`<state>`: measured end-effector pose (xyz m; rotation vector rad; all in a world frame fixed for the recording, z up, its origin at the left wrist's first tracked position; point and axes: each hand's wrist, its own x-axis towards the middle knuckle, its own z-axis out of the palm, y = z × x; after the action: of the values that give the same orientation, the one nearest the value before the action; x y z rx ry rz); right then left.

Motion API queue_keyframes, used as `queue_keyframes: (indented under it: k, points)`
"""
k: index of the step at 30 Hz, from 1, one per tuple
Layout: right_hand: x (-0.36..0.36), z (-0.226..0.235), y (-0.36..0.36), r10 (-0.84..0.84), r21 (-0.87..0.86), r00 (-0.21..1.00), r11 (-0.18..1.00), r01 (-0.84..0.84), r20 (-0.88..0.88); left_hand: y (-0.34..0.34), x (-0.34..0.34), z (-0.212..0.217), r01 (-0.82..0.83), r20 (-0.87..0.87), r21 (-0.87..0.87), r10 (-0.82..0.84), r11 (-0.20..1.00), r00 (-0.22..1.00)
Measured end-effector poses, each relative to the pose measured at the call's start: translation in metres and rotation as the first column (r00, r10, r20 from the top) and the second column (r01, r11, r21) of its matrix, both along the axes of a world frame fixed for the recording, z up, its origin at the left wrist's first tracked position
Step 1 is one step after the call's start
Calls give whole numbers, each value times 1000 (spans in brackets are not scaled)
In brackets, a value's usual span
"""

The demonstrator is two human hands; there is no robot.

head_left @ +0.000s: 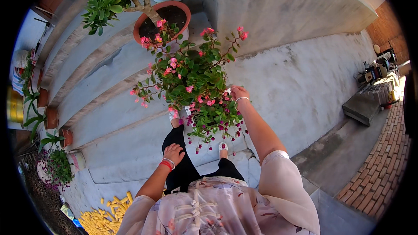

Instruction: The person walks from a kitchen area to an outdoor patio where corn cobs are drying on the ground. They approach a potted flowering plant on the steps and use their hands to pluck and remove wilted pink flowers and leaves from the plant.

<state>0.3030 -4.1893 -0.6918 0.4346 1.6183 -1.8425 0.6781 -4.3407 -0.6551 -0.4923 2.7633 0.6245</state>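
A: Closest of all, at six o'clock, a flowered blouse [217, 209] is seen. Where are the hands placed?

B: The left hand [173, 153] is rested at seven o'clock on the black trousers [188, 167]; nothing is held, and its fingers are slightly apart. The right hand [238, 95] is stretched out just right of centre, at the plant's four o'clock edge.

A: Are its fingers closed?

B: They are brought together on what is taken for a white scrap [228, 91]. Whether a leaf is pinched as well cannot be told.

A: And the pink plant [191, 76]?

B: It is found between eleven and twelve o'clock, with purple flowers [209, 138] hung below it, toward six. Its base is hidden by leaves.

A: What could be spoiled from here?

B: A stem could be snapped or petals shed if the hand were pulled back sharply, since the bangle [242, 98] is worn right beside the foliage and could be caught. Leaves could be torn by too hard a pinch.

A: Anything underfoot?

B: The left shoe [172, 116] is partly screened by blooms, so low stems could be trodden on unseen. At eleven o'clock, the pot [186, 13] is approached by the topmost sprays, which could be bruised against its rim if the plant were pushed.
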Motion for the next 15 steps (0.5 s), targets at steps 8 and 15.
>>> queue_keyframes:
  k: [8, 15]
  points:
    - [-51, -67, -39, 508, 682, 824, 697, -222, -251, -28, 1, -29, 49, 11, -45, -49, 998, 999]
    - [-76, -100, -58, 628, 768, 768, 553, -323, -129, -27, -14, -35, 13, 106, -155, 4, 988, 994]
